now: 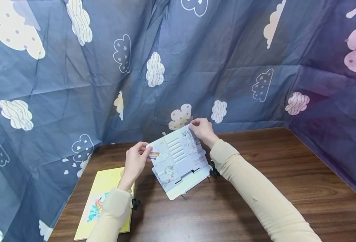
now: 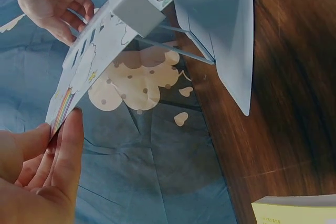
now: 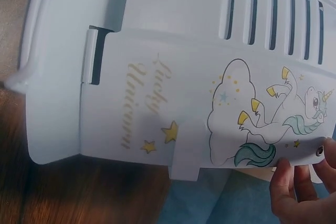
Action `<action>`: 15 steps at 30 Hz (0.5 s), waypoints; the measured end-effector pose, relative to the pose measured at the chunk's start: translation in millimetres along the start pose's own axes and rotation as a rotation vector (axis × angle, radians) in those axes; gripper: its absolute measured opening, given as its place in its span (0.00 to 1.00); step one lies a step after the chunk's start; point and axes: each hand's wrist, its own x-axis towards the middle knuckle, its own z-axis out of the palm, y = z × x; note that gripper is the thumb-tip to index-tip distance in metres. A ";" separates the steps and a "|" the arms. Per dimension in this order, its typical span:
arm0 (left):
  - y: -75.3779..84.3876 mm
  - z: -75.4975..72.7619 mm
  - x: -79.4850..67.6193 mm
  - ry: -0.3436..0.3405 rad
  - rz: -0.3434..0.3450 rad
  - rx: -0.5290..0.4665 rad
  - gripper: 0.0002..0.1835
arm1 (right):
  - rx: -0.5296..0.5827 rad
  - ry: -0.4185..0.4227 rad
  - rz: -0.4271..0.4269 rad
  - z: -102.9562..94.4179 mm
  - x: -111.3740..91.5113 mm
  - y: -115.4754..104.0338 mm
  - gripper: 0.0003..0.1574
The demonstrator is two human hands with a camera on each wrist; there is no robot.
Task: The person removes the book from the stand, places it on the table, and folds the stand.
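Observation:
A white book stand point(image 1: 178, 154) printed with unicorns, a rainbow and stars is tilted above the table. By its upper left corner my left hand point(image 1: 135, 161) pinches it between thumb and fingers, as the left wrist view also shows. My right hand point(image 1: 204, 130) grips the upper right corner. Slots point(image 3: 273, 14) run down the middle of the panel. Along the lower edge a ledge point(image 3: 58, 103) joins the panel. Behind it, a wire support point(image 2: 178, 51) links the panel to a back plate point(image 2: 226, 40).
On the left of the brown wooden table point(image 1: 256, 188) lies a yellow book point(image 1: 108, 181) with a picture on its cover, partly under the left forearm. A blue cloth point(image 1: 196, 60) with cloud prints hangs behind the table and along its sides.

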 end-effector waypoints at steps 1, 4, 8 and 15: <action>0.6 0.6 -1.3 0.000 0.009 -0.001 0.08 | 0.001 0.001 -0.001 -0.1 0.3 0.1 0.15; 1.8 2.0 -5.5 0.002 0.020 -0.011 0.07 | 0.012 -0.007 0.005 0.5 1.2 0.1 0.15; 2.3 4.1 -11.9 0.013 0.015 -0.022 0.07 | 0.033 -0.028 0.015 2.7 2.4 -0.2 0.15; 6.0 11.9 -24.6 0.022 0.021 -0.111 0.05 | 0.047 -0.044 0.011 4.7 5.5 -1.7 0.17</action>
